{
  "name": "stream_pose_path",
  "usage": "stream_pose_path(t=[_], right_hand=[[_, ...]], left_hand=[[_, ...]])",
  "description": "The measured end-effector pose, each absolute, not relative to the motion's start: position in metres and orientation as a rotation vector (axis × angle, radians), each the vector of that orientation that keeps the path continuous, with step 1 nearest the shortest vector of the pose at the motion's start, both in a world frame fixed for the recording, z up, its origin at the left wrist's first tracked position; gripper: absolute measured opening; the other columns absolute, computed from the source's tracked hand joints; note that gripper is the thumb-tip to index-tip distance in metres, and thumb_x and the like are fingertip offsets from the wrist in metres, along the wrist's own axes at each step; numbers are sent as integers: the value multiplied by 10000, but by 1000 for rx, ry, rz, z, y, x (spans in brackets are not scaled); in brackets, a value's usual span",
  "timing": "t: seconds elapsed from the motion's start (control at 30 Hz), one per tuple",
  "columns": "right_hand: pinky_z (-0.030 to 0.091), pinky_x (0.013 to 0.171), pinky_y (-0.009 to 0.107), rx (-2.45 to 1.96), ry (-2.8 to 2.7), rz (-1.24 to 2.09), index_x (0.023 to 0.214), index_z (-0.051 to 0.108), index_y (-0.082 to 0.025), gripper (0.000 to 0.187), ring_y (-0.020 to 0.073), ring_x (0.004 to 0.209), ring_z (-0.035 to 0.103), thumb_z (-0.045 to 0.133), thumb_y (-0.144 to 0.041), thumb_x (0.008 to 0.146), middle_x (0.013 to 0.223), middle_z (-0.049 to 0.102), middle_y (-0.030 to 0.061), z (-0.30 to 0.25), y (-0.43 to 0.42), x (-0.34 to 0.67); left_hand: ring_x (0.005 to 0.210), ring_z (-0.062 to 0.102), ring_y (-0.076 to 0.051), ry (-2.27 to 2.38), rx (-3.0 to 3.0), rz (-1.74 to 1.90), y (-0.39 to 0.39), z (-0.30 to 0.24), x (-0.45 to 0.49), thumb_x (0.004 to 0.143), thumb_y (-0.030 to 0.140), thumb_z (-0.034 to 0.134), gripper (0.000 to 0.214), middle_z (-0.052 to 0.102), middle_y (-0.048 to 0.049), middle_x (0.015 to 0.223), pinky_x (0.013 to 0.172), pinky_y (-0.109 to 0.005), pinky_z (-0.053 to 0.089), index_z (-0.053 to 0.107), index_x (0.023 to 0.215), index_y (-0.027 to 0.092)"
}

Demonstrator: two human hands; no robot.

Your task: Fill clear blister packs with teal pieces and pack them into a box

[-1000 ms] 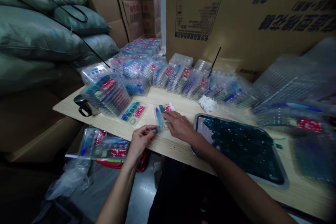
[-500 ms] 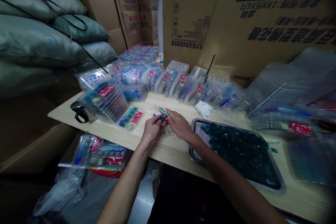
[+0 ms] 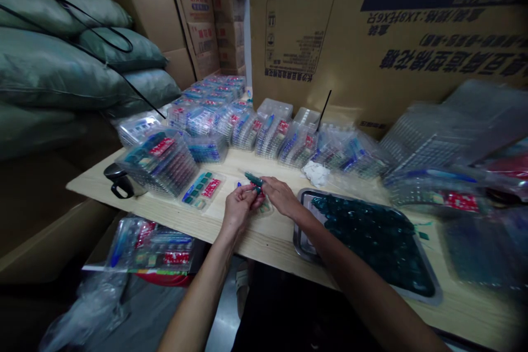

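Observation:
My left hand (image 3: 237, 207) and my right hand (image 3: 280, 196) meet over a clear plastic blister pack (image 3: 264, 204) that lies on the wooden table (image 3: 264, 239). Both hands are closed in a pinch on the pack, and a small teal piece (image 3: 253, 179) sticks up between the fingertips. A filled pack (image 3: 203, 190) with teal pieces and a red label lies flat just left of my left hand. A metal tray (image 3: 429, 286) heaped with dark teal pieces sits right of my right forearm.
Rows of filled clear packs (image 3: 264, 132) stand along the back of the table, with a stack (image 3: 159, 162) at the left and a dark cup (image 3: 117, 179) beside it. Empty plastic trays (image 3: 454, 137) pile at the right. Cardboard boxes (image 3: 371, 27) and green sacks (image 3: 61, 60) stand behind.
My left hand moved right from the table's front edge to join my right hand at the pack. The pack has tilted up off the table between the fingers.

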State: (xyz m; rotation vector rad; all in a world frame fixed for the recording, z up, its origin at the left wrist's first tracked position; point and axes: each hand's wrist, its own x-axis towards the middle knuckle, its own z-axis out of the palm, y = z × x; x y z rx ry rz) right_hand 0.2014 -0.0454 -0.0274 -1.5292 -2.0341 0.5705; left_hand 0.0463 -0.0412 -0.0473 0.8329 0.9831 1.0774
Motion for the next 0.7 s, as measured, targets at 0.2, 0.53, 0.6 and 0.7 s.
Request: stream_pose_path(t=[0.2,0.53,0.6,0.7], right_hand=[[461,951,352,-1449,-1679,888,1026,704,-205,326,214,1066,609,393,-250,938,1135,702,60,-26,-34,221],[460,927,431,-1339,-995,1258,1217,670,-227,566,281,1257,539,509,-488,742,1336,639,84,-15,-35,242],[456,932,422,-1326,-986,1271,1253,650,-235,583,275,1260,543,505,-504,756,1340,636,85,-14,-38,238],[455,946,426,-1296,-967,1274,1283,631,-248,579,272,1249,555,511,-497,774,1390,599,72,-11,-44,227]], left_hand=[[664,681,-129,1000,891,1210,-41,-51,49,572,373,891,434,739,-40,798,689,-250,558,733,885,116],[779,702,-170,993,1141,1318,-41,-32,76,726,379,785,388,751,-67,897,743,-287,556,734,1034,150],[800,702,-181,1000,1220,1336,-41,-27,89,769,379,745,357,744,-64,890,726,-279,552,728,1056,166],[825,691,-181,1057,1340,1365,-40,-23,101,813,368,704,286,728,-65,960,703,-264,542,737,1037,192]])
